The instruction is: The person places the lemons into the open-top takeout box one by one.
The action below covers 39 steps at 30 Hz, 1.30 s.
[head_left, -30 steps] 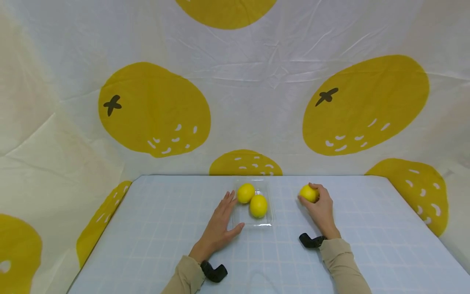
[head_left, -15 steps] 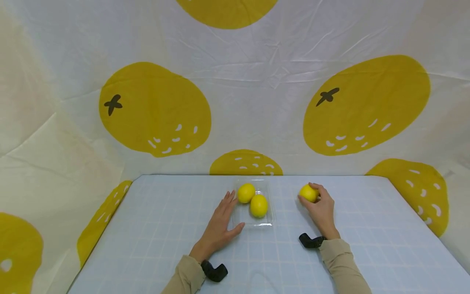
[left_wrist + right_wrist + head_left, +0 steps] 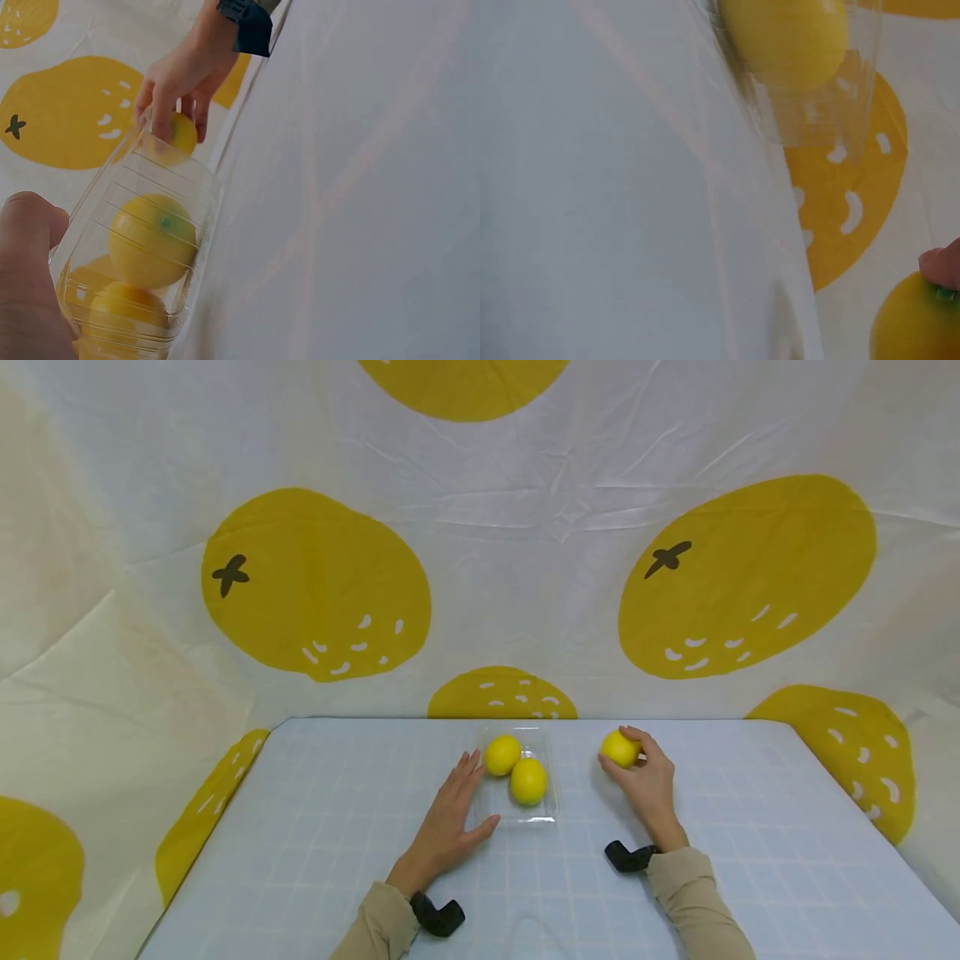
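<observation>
A clear plastic tray (image 3: 517, 817) stands near the back of the table with two yellow lemons (image 3: 528, 781) in it, one behind the other. Along its left side lies my left hand (image 3: 444, 822), fingers straight and thumb spread by the near corner. To the right of the tray, my right hand (image 3: 649, 785) grips a third lemon (image 3: 617, 749) between thumb and fingers. In the right wrist view this lemon (image 3: 915, 330) shows a green stem end under a fingertip. Through the ribbed tray wall (image 3: 135, 180) the left wrist view shows both lemons inside.
A pale blue checked cloth (image 3: 300, 860) covers the table. Behind it hangs a white curtain (image 3: 517, 568) printed with big yellow fruit. Each wrist wears a black camera mount (image 3: 437, 916).
My right hand has shifted slightly left and toward the back with the lemon in its grip. The left hand, the tray and its two lemons have stayed put.
</observation>
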Each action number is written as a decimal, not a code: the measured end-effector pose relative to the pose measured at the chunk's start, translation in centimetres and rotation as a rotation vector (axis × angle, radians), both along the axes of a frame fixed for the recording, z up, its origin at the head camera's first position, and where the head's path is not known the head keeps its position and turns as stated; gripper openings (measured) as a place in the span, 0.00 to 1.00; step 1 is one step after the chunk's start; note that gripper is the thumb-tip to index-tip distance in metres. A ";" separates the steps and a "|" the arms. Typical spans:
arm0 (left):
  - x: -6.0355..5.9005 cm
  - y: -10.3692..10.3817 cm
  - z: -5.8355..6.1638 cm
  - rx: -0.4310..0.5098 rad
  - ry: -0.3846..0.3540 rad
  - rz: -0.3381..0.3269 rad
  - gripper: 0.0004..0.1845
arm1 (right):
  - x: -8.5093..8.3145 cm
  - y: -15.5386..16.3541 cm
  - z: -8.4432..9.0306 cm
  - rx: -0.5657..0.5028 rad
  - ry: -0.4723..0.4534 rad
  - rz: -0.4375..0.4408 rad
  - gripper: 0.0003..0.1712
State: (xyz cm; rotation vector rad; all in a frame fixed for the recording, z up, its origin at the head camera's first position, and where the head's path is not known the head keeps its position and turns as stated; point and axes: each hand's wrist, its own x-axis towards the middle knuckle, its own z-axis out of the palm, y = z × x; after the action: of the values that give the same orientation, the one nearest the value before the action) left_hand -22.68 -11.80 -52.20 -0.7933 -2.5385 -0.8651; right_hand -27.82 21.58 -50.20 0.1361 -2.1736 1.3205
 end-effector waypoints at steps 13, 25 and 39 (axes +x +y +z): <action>0.2 0.0 -0.1 0.003 -0.019 0.006 0.40 | 0.8 -3.5 2.8 0.011 0.067 0.095 0.31; 0.2 0.1 -0.1 -0.007 -0.044 0.011 0.40 | 2.5 -7.5 4.2 0.130 0.145 0.241 0.32; -0.1 0.0 -0.1 0.017 0.023 -0.008 0.39 | 4.2 -11.6 3.4 0.244 0.169 0.530 0.33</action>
State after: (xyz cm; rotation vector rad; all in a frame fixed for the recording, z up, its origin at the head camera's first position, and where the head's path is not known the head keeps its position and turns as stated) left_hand -22.80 -11.76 -52.33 -0.8037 -2.5067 -0.8737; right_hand -23.64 9.98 -46.80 0.9385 -2.2231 1.2425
